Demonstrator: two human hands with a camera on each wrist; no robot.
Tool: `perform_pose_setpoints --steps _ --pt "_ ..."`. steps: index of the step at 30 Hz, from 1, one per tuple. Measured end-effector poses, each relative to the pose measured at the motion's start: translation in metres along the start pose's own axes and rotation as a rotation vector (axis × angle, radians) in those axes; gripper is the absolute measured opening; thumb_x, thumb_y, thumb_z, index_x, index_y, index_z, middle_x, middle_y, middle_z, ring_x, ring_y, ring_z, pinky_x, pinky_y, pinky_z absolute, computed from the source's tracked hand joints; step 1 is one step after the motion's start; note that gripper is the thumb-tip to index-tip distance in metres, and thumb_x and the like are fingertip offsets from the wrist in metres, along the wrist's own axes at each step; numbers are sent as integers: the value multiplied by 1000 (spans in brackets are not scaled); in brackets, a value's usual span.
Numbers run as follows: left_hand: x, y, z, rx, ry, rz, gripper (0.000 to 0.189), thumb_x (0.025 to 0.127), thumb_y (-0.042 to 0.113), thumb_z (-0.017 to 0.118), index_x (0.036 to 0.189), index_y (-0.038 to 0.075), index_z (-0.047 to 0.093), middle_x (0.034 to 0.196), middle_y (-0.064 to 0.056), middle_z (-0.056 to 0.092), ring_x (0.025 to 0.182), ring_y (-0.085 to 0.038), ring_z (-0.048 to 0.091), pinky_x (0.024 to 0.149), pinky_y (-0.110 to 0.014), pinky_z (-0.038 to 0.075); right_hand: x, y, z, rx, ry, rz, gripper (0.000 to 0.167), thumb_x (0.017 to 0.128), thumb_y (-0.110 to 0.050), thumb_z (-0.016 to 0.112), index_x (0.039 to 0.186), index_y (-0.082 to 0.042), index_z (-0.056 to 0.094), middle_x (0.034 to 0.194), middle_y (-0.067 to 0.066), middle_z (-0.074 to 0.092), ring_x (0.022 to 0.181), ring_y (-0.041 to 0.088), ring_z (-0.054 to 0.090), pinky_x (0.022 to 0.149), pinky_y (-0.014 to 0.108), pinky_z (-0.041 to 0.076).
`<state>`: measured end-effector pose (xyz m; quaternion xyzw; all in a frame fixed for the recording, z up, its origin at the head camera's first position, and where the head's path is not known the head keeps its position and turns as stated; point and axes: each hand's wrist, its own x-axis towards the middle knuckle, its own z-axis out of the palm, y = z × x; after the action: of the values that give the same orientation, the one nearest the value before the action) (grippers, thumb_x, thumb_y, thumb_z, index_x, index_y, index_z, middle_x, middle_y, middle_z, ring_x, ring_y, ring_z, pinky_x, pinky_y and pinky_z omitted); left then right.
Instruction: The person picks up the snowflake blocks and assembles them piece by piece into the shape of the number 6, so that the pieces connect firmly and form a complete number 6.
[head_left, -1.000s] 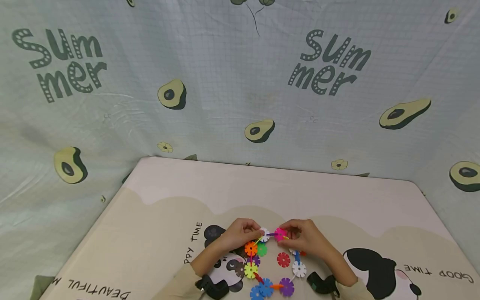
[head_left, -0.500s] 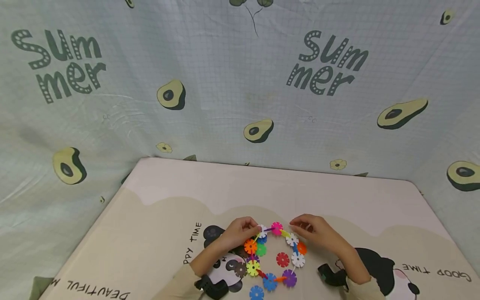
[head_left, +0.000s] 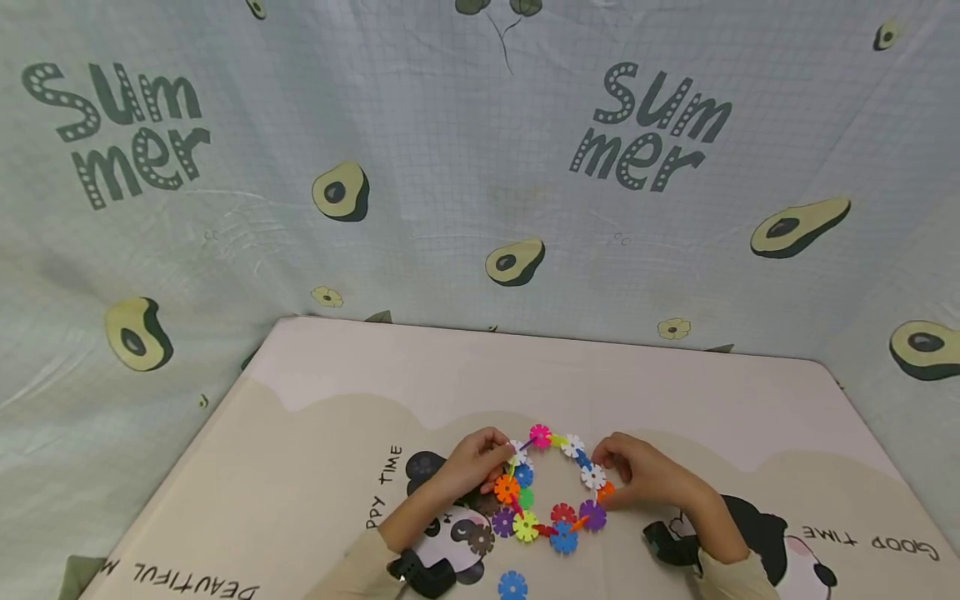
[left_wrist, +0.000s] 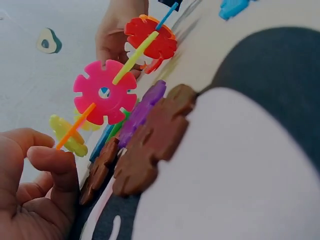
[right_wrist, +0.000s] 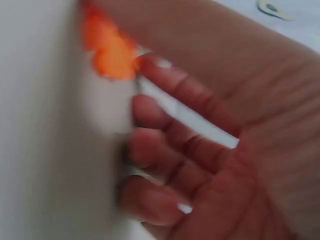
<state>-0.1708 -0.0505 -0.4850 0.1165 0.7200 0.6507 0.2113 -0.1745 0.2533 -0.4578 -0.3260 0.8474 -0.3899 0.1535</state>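
Note:
A ring of colourful interlocking snowflake discs lies mid-table, with alternate discs standing on edge. My left hand (head_left: 476, 458) pinches the ring at its upper-left white disc (head_left: 517, 452). In the left wrist view, its curled fingers (left_wrist: 57, 162) are beside an orange disc seen edge-on, near an upright pink disc (left_wrist: 105, 92). My right hand (head_left: 648, 475) is at the ring's right side, thumb and fingers spread beside a white disc (head_left: 592, 477) and the purple disc (head_left: 593, 516). The right wrist view is blurred; the fingers are loosely bent, one near an orange disc (right_wrist: 115, 55).
Loose discs lie around and under the ring: a blue one (head_left: 513, 585) at the front, a purple one (head_left: 502, 522), a red one (head_left: 563, 512) and brown ones (left_wrist: 155, 142). The printed tablecloth (head_left: 337, 467) extends back to a fabric backdrop (head_left: 420, 167).
The right hand let go of the pink disc, moved away, then came down to the ring's right side. The ring has shifted away and its near side now overlaps the loose red disc.

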Motion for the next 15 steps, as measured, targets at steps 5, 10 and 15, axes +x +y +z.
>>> perform_pose_setpoints --steps 5,10,15 --pt "0 0 1 51 8 -3 26 98 21 58 108 -3 55 65 1 49 40 -7 38 41 -18 37 1 0 0 15 13 48 34 73 -16 86 92 -7 60 78 -3 49 64 1 42 56 20 39" --pt "0 0 1 67 11 -5 26 97 19 60 110 -3 58 75 0 56 42 -7 38 41 -17 37 -3 -2 -8 37 18 130 30 75 -16 85 88 -6 60 75 -3 52 65 3 44 57 21 41" --pt "0 2 0 54 -13 -9 27 98 19 59 112 -4 58 80 -3 62 44 -6 38 43 -16 37 -8 -1 -16 -63 105 134 18 79 -11 80 87 -10 65 80 -6 59 69 2 48 61 22 44"
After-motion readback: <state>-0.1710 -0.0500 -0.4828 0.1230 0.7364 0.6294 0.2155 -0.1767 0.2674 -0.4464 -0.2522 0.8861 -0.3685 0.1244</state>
